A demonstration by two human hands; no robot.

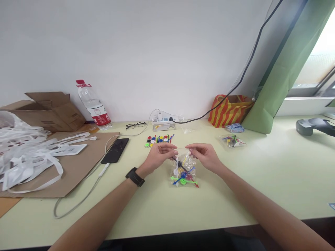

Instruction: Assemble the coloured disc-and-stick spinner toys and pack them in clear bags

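A clear plastic bag (pixel 183 170) holds several coloured plastic arrow spinners in white, black, yellow, blue, green and red. My left hand (pixel 159 157) pinches the bag's upper left corner. At the upper right corner, my right hand (pixel 205 156) has thumb and fingers closed on the same bag. Behind my left hand lies a group of small coloured discs and arrows (pixel 160 139), partly hidden by my fingers. Off to the right, a second clear bag with spinners (pixel 232 141) rests flat on the table.
A black phone (pixel 115 150) on a charging cable lies left, beside cardboard (pixel 89 157) with white straps. Glasses (pixel 136 125), a water bottle (pixel 95 108), a power strip (pixel 164 118) and a striped bag (pixel 227 111) line the wall. A dark handheld device (pixel 314 126) sits far right.
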